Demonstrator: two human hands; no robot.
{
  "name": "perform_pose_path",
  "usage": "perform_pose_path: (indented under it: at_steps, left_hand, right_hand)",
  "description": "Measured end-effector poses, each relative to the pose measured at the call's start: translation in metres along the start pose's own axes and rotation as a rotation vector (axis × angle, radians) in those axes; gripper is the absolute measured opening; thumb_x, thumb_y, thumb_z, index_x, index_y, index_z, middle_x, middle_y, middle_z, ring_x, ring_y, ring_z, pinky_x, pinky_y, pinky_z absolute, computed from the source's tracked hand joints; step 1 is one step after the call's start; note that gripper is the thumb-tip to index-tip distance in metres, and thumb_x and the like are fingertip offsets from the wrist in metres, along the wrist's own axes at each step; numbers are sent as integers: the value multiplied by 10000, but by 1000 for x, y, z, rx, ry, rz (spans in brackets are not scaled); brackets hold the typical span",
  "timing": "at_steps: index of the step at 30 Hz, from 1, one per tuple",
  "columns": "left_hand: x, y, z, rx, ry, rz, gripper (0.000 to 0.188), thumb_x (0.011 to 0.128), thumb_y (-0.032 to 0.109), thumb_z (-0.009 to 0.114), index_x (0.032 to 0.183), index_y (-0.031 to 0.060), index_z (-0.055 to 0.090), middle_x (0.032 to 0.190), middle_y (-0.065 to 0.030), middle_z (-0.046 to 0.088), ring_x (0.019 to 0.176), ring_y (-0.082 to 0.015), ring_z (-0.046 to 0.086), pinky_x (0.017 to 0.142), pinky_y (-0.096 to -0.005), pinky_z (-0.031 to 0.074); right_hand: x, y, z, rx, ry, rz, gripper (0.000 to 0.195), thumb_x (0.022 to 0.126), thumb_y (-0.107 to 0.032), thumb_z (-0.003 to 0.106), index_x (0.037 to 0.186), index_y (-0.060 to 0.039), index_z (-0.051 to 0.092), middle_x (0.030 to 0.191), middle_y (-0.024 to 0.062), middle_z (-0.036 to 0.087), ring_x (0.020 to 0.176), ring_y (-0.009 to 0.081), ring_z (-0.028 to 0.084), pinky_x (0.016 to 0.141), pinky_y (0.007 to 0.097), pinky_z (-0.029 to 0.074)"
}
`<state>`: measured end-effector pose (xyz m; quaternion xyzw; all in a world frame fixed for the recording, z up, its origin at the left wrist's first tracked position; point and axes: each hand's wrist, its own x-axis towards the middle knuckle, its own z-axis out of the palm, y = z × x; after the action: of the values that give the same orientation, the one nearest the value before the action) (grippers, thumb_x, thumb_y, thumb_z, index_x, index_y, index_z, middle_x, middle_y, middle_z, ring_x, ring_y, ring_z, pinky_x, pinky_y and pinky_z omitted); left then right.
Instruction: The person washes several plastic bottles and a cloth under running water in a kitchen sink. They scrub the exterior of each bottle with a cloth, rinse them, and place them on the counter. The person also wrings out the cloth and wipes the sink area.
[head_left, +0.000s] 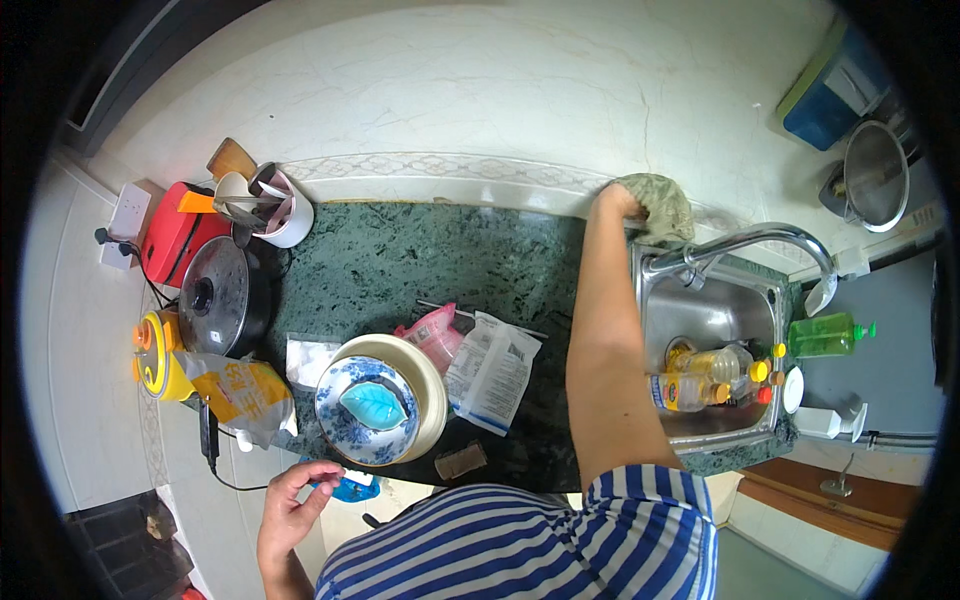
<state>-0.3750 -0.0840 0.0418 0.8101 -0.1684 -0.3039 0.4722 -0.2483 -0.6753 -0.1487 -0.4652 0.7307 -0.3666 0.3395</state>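
Note:
My right hand (619, 201) is stretched out to the tiled wall behind the sink and presses a crumpled grey-green cloth (664, 208) against it. Part of its fingers is hidden by the cloth. At the counter's front edge hovers my left hand (296, 499), its thumb and fingers curled a little apart with nothing visible between them. Just beyond its fingertips, below the counter edge, is a blue plastic bag (355, 489) with a white piece on it. Closest on the counter is a stack of bowls: a cream bowl (433, 401), a blue-and-white floral bowl (330, 409) and a turquoise leaf-shaped dish (373, 406).
Several bottles (701, 367) lie in the steel sink (675, 315) under a chrome faucet (750, 232). White (491, 371) and pink (435, 337) packets lie mid-counter. A lidded black pan (217, 296), a utensil holder (292, 225) and a yellow bag (247, 394) stand left.

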Motion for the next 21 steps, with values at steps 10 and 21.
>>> perform_pose_path:
  at_steps: [10,21]
  left_hand:
    - [17,15,2,78,-65,-51,198,822,46,598,1019,23,593,904,-64,627,792,-135,578,726,-251,461]
    - [-13,-20,-20,-64,83,-83,228,827,48,589,1054,27,580,952,-66,613,850,-154,579,758,-280,459]
  right_hand:
    - [-120,-21,-1,27,198,-1990,573,734,-180,615,1280,-213,443,1328,-1,421,1290,187,302,1049,489,201]
    - [-229,-114,-44,-925,-223,-2209,513,820,-62,422,1321,-127,334,1268,75,463,1248,224,345,1087,430,195]
